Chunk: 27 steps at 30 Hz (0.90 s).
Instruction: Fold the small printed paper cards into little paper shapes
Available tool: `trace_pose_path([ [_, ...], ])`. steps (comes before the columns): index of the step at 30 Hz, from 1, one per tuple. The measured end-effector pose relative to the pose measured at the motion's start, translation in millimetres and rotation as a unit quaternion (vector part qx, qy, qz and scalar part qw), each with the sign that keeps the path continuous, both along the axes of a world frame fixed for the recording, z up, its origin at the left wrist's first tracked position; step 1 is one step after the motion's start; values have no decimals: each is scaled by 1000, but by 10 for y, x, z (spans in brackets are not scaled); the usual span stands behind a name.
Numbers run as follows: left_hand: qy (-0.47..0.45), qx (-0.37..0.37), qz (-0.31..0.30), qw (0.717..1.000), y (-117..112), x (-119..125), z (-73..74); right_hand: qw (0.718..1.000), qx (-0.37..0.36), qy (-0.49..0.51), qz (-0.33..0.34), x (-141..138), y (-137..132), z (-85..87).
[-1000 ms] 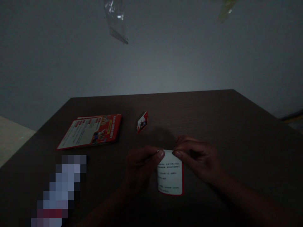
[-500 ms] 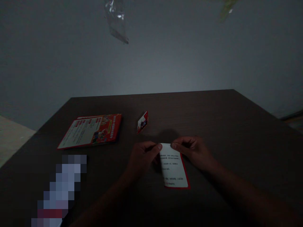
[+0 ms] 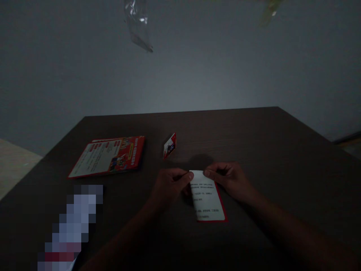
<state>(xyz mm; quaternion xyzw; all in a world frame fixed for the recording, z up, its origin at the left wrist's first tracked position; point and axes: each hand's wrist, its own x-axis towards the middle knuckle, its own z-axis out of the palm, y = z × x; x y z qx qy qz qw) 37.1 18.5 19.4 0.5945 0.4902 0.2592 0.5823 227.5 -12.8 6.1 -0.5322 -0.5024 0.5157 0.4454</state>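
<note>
Between my hands is a folded leaflet (image 3: 207, 201), white with dark print and a red border along its right and lower edges. My left hand (image 3: 170, 188) pinches its upper left corner between thumb and fingers. At the upper right corner, my right hand (image 3: 227, 178) grips it the same way. Beyond the hands stands a small folded piece of red and white printed paper (image 3: 170, 146), tilted on the table. To the left lies a stack of red and white printed leaflets (image 3: 108, 156), with a colourful picture at its right end.
The dark wooden table (image 3: 239, 131) reaches back to a grey wall (image 3: 197, 67). A pixelated, blurred-out object (image 3: 76, 222) lies at the near left. A clear plastic bag (image 3: 139, 26) hangs on the wall, and something yellowish (image 3: 270, 13) hangs at the upper right.
The leaflet's lower edge has lifted slightly and shifted a little to the right. Both hands keep their hold, almost unmoved.
</note>
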Motion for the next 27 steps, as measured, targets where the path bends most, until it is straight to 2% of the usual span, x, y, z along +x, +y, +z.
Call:
trace_pose_path([
  [5,-21,-25,-37,999,2,-6,-66,1000,22,-19,-1,10,-11,6],
  [12,-8,-19,-21,1000,-28,-5,-12,999,40,-24,-1,-2,-24,36],
  [18,-31,-32,-55,997,-24,-10,-76,999,44,-24,-18,15,-10,39],
  [23,-9,-10,-36,999,-27,-1,-64,999,46,-13,-23,12,-15,36],
  [27,-47,-41,-28,998,-51,20,-52,998,46,-9,-30,31,-14,25],
])
